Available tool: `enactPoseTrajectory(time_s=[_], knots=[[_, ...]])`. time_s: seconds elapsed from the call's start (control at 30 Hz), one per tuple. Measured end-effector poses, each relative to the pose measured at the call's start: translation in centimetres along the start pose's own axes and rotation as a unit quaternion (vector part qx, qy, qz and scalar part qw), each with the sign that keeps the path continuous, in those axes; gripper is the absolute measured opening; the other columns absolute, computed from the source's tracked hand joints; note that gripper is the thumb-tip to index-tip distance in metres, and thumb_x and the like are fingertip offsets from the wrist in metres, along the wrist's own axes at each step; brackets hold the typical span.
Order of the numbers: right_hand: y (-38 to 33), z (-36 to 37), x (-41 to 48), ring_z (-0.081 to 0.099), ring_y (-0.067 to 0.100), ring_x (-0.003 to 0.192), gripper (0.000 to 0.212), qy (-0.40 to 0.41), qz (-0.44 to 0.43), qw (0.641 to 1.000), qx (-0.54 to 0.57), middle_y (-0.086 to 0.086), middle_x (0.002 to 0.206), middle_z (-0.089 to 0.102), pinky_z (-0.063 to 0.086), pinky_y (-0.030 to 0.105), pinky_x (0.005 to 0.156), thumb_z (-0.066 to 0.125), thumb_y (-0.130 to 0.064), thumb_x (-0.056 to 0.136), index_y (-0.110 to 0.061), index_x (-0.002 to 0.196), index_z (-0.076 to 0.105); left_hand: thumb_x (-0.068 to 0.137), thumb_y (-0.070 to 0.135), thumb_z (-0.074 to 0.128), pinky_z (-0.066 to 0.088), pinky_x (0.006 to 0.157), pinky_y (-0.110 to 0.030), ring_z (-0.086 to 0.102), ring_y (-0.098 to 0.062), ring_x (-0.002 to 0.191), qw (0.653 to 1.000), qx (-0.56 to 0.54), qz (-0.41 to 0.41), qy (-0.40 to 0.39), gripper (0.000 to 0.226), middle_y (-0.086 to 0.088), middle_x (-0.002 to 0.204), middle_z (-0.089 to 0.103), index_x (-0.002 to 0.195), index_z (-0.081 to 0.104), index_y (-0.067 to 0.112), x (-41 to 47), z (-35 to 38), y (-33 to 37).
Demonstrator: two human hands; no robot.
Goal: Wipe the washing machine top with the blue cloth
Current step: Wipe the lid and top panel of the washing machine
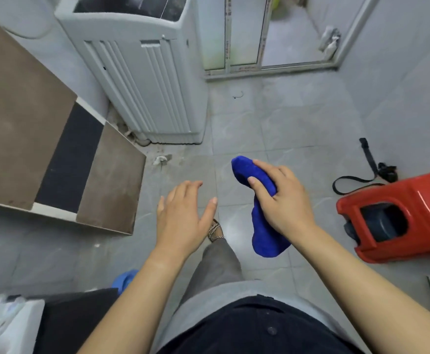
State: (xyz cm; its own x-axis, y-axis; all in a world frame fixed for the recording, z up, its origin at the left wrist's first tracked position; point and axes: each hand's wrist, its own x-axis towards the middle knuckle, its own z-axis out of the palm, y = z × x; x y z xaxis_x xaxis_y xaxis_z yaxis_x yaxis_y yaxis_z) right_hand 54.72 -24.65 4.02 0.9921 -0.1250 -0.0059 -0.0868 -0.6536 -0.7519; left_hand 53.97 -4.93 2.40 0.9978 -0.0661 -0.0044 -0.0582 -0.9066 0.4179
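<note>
Right hand (284,198), centre right of frame: fingers curling round and gripping the bunched blue cloth (261,213). Left hand (183,215), lower centre: hanging open, fingers loosely spread, holding nothing. Washing machine top (132,7), upper left, well apart. Advice: approaching, flattening the cloth beforehand.

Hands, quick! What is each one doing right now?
Left hand: open, fingers spread, holding nothing.
Right hand: gripping the blue cloth.
</note>
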Motion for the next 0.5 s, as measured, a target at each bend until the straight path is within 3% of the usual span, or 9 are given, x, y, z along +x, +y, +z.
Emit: enactPoseTrajectory(time_s=[0.27, 0.5], knots=[[-0.1, 0.9, 16.9, 0.054, 0.013, 0.096, 0.032, 0.002, 0.007, 1.0, -0.027, -0.007, 0.106, 0.058, 0.037, 0.025, 0.077, 0.051, -0.046, 0.089, -0.036, 0.12, 0.055, 0.086, 0.058, 0.027, 0.036, 0.099, -0.053, 0.045, -0.021, 0.121, 1.0, -0.029, 0.001, -0.003, 0.06, 0.0, 0.128, 0.053, 0.127, 0.048, 0.019, 17.9, 1.5, -0.3], [-4.0, 2.1, 32.9, 0.053, 0.01, 0.099, 0.034, -0.017, -0.014, 1.0, -0.016, -0.009, 0.107, 0.059, 0.037, 0.023, 0.078, 0.049, -0.046, 0.09, -0.035, 0.122, 0.056, 0.085, 0.058, 0.025, 0.036, 0.098, -0.054, 0.046, -0.02, 0.119, 1.0, -0.003, -0.017, 0.019, 0.059, 0.002, 0.126, 0.053, 0.126, 0.048, 0.021, 34.5, -1.6, -1.7]])
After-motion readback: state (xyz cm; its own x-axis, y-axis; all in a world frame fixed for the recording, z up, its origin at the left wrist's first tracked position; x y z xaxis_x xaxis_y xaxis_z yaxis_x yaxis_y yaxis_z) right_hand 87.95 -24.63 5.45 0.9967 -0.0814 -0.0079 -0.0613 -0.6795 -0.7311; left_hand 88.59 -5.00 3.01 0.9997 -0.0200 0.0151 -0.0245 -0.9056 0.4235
